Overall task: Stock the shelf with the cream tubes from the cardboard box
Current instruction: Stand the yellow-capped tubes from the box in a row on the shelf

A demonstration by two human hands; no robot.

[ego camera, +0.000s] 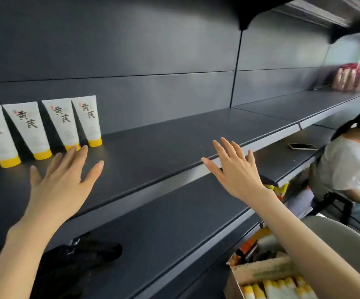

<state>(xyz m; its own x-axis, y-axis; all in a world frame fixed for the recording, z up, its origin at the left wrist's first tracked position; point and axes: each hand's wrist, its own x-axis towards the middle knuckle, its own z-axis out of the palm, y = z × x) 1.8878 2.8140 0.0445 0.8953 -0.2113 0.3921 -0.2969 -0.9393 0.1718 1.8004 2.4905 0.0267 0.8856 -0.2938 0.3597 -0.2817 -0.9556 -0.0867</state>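
Observation:
Several white cream tubes [63, 124] with yellow caps stand cap-down in a row at the left of the dark shelf [174, 147]. My left hand [64, 180] hovers open over the shelf just in front of them, fingers spread, fingertips close to the two rightmost tubes. My right hand [237, 169] is open too, fingers spread, above the shelf's front edge and holding nothing. The cardboard box [261, 275] sits at the bottom right, below my right forearm, with more yellow-capped tubes [280, 288] lying inside.
A black bag [77, 262] lies on the lower shelf. A seated person [352, 165] is at the right, with a phone [303, 146] on a shelf near them. Red-pink packets [356, 77] stand on the far right of the shelf. A grey chair back [347, 244] is beside the box.

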